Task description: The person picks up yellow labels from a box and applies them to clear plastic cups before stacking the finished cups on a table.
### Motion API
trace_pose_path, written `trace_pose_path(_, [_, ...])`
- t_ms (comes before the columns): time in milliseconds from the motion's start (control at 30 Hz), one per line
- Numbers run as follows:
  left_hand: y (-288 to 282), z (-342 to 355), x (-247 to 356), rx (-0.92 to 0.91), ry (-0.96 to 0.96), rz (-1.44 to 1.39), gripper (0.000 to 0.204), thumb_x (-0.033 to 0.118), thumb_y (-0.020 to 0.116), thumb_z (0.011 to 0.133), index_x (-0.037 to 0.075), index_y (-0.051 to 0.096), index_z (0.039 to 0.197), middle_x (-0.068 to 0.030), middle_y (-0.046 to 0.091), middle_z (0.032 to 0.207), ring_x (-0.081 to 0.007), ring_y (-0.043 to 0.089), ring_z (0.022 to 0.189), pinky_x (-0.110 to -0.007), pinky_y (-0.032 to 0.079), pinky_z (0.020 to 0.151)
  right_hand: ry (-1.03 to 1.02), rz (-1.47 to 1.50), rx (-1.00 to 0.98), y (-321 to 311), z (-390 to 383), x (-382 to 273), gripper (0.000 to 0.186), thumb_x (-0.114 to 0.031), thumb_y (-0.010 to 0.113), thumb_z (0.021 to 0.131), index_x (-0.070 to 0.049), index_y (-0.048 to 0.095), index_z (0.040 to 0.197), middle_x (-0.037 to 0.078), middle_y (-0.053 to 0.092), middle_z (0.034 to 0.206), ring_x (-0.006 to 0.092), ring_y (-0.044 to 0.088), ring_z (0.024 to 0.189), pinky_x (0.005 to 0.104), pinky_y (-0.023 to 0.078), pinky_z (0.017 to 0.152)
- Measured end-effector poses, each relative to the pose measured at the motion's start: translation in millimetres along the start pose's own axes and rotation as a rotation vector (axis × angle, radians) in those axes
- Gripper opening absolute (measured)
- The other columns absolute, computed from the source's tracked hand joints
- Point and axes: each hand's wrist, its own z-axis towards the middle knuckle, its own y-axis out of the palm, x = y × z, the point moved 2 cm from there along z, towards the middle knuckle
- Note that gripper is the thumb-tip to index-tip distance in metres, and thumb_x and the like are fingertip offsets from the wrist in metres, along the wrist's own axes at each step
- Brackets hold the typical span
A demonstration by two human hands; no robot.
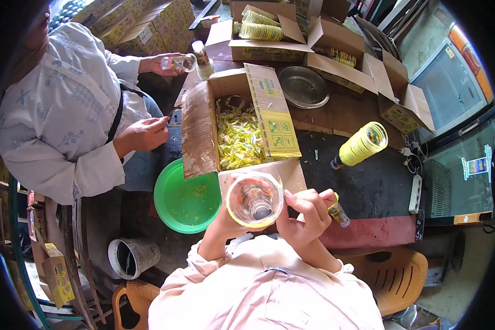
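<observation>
A clear plastic cup (237, 204), seen from above through its open mouth, is in my left hand (217, 226), whose fingers wrap round its side. My right hand (307, 217) is closed, with curled fingers and its fingertips against the cup's right edge. Whatever those fingertips may pinch is too small to tell. Just beyond the cup stands an open cardboard box (201, 124) filled with yellow plastic scraps (239, 140). Another clear cup with a yellow rim (340, 214) lies on the table beside my right hand.
A yellow-rimmed cup stack (363, 144) stands on the dark table (335, 184). A green basin (170, 206) sits left of the box. Boxes of cups (269, 52) and a round metal tray (302, 88) are behind. At left, a co-worker (66, 110) holds a clear cup (177, 63).
</observation>
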Motion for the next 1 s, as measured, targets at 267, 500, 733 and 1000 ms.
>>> trace_pose_path(267, [-9.8,8.3,-4.3,-0.123,0.119,0.173,0.074,0.004,0.084,0.051,0.005,0.045,0.114,-0.0087,0.047,0.111,-0.0185,0.048,0.105,-0.03,0.045,0.087,0.12,0.136,-0.043,3.4,1.1,15.1,0.022,-0.002,0.074,0.061,-0.015,0.061,0.074,-0.004,0.058,0.06,0.0078,0.051,0.053,0.027,0.026,0.067])
trace_pose_path(500, [-9.7,12.6,3.7,-0.175,0.095,0.023,0.072,0.003,0.083,0.052,0.003,0.045,0.114,-0.0103,0.049,0.113,-0.0189,0.051,0.103,-0.031,0.045,0.087,0.12,0.168,-0.07,2.3,3.5,14.0,0.023,-0.002,0.074,0.062,-0.015,0.061,0.074,-0.004,0.059,0.061,0.0075,0.053,0.054,0.0271,0.026,0.067])
trace_pose_path(733, [-14.6,6.1,-1.6,-0.209,0.039,0.024,0.077,0.005,0.084,0.053,0.002,0.044,0.119,-0.0102,0.048,0.116,-0.0188,0.051,0.104,-0.032,0.045,0.089,0.108,0.152,-0.081,1.0,3.6,13.2,0.024,-0.002,0.074,0.061,-0.016,0.061,0.075,-0.004,0.059,0.061,0.0074,0.053,0.054,0.0273,0.026,0.067])
trace_pose_path(1000, [-1.0,10.4,5.9,-0.013,0.206,0.16,0.073,0.012,0.086,0.048,0.006,0.047,0.11,-0.007,0.043,0.102,-0.0214,0.047,0.095,-0.031,0.046,0.078,0.083,0.104,-0.067,-0.8,0.0,7.3,0.024,-0.002,0.074,0.061,-0.016,0.06,0.075,-0.006,0.057,0.061,0.0071,0.052,0.054,0.027,0.026,0.068])
